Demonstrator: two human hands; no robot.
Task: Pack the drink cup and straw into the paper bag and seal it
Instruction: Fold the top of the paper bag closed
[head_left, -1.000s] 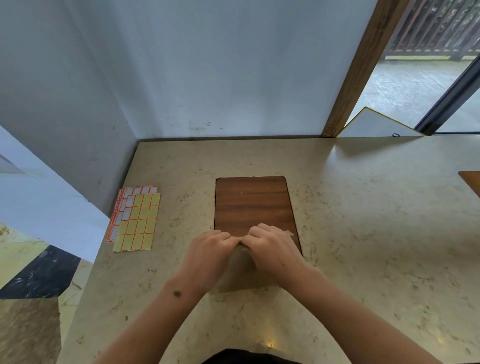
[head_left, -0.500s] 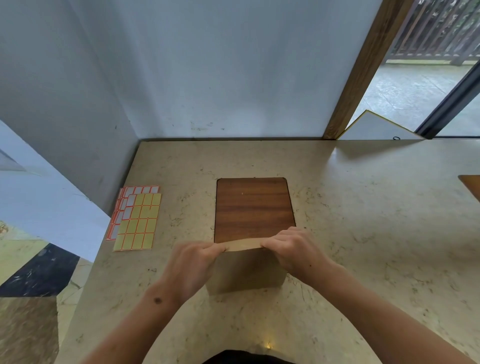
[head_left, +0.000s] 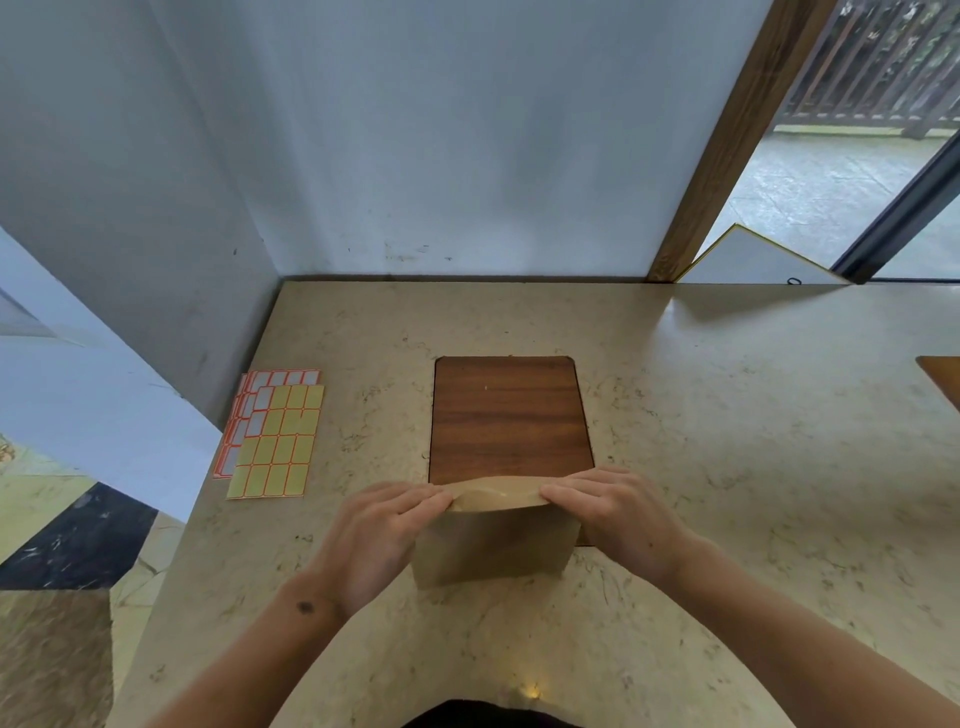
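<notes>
A brown paper bag (head_left: 493, 545) stands upright on the stone counter, at the near end of a dark wooden board (head_left: 509, 415). Its top edge is folded over. My left hand (head_left: 379, 535) pinches the left end of the fold and my right hand (head_left: 613, 514) pinches the right end. The folded flap bows up slightly between them. The cup and the straw are not visible; the bag's inside is hidden.
Sheets of yellow and white sticker labels (head_left: 272, 436) lie on the counter (head_left: 727, 467) to the left, near the wall. Another wooden board's corner (head_left: 943, 376) shows at the right edge. A white framed panel (head_left: 753, 257) leans at the back right by the doorway.
My hands were together over the middle of the bag's top; they have slid apart to its two ends, and the folded top edge now shows between them.
</notes>
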